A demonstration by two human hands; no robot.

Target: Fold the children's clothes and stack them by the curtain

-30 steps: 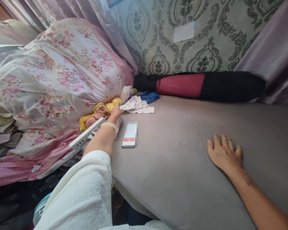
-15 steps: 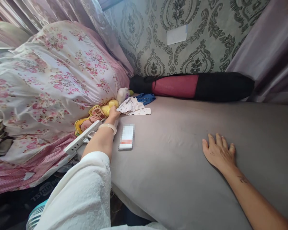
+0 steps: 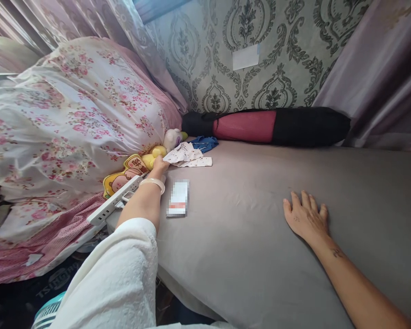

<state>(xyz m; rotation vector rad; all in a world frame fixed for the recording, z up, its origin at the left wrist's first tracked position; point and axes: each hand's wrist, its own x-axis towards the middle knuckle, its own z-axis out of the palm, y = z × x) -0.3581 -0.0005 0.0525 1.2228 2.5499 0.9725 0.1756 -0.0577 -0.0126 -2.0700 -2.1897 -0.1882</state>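
My left hand [image 3: 160, 164] reaches far forward, its fingers closed at the near left corner of a small white spotted garment [image 3: 183, 155]; the fingertips are partly hidden. The garment lies crumpled on the grey sheet [image 3: 239, 256], with a blue cloth [image 3: 205, 144] against its far side. Just beyond the hand sits a yellow plush toy [image 3: 154, 156]. A phone [image 3: 178, 197] with a blurred screen lies to the right of my left forearm. My right hand [image 3: 305, 214] rests palm down on the sheet, fingers spread, holding nothing.
A power strip [image 3: 113, 201] with a plug in it runs along the bed's left edge, beside a yellow cartoon cushion [image 3: 123, 177]. Floral bedding [image 3: 89, 100] is heaped at left. Along the patterned wall lies a long black and red bag [image 3: 246, 127].
The view has shifted slightly, so everything sits a little further left. Both hands keep their places, and the garment shows no clear movement.
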